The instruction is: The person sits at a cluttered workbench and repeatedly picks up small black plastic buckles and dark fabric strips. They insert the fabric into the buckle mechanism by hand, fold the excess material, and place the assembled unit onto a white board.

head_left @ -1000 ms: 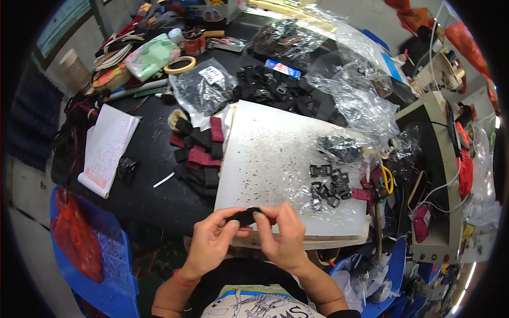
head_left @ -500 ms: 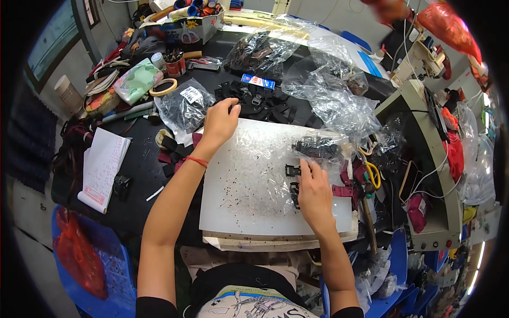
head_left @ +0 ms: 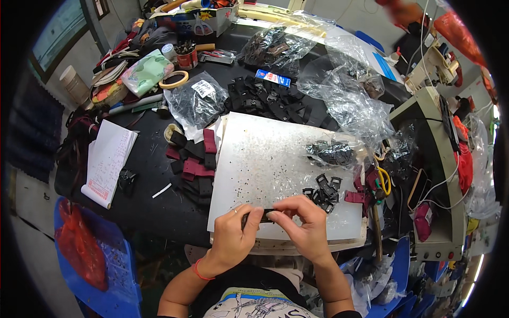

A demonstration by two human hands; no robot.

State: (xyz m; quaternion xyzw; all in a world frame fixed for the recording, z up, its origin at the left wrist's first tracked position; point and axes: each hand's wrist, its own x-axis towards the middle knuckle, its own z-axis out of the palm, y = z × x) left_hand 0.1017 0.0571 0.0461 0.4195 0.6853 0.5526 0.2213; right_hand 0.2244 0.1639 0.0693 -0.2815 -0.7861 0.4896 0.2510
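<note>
At lower centre, the left hand (head_left: 233, 241) and right hand (head_left: 308, 230)—reunited after reaching apart—are jointly pinching a small black part (head_left: 266, 216) over the white board (head_left: 246, 146).

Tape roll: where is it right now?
The tape roll lies toward the upper left of the head view, between the green packet and the labelled plastic bag, just in front of the red can.
</note>
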